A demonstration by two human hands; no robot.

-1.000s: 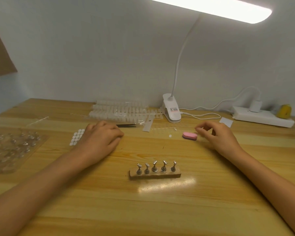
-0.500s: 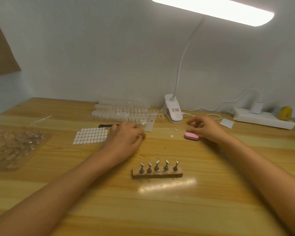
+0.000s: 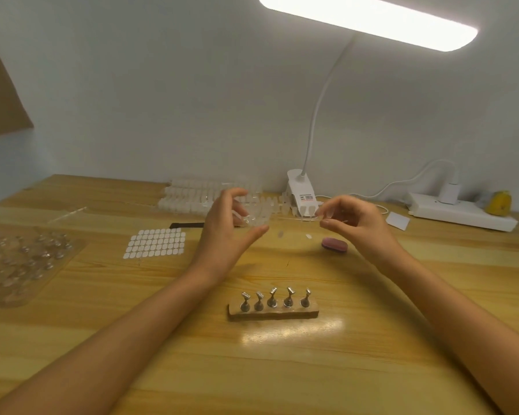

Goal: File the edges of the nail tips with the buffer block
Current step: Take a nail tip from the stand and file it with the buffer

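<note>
- Head view: the right hand [image 3: 357, 226] hangs above the table [image 3: 372, 354]. Its thumb and forefinger tips are pressed together on a thin clear strip [image 3: 307, 217] that runs out toward 9 o'clock. The other fingers are curled in.
- The left hand [image 3: 226, 235] hangs opposite it. Its fingers and thumb are curved wide apart, opening toward 3 o'clock. A clear piece [image 3: 252, 218] shows blurred between them, and I cannot tell whether the hand grips it.
- The buffer block [image 3: 334, 245], pink, lies flat on the table at 6 o'clock from the right hand's fingertips. Neither hand touches it.
- The nail tips [image 3: 192, 199] lie in rows along the far edge by the wall, at 12 o'clock from the left hand and partly behind its fingers.
- A stand [image 3: 273, 311] with five metal pegs sits at 6 o'clock, between the two forearms.
- A sticker sheet [image 3: 155, 244] lies at 9 o'clock from the left hand, and a clear tray [image 3: 21, 259] lies further out the same way.
- A lamp [image 3: 301, 194] stands at 12 o'clock, and a power strip [image 3: 462, 214] lies at 2 o'clock.
</note>
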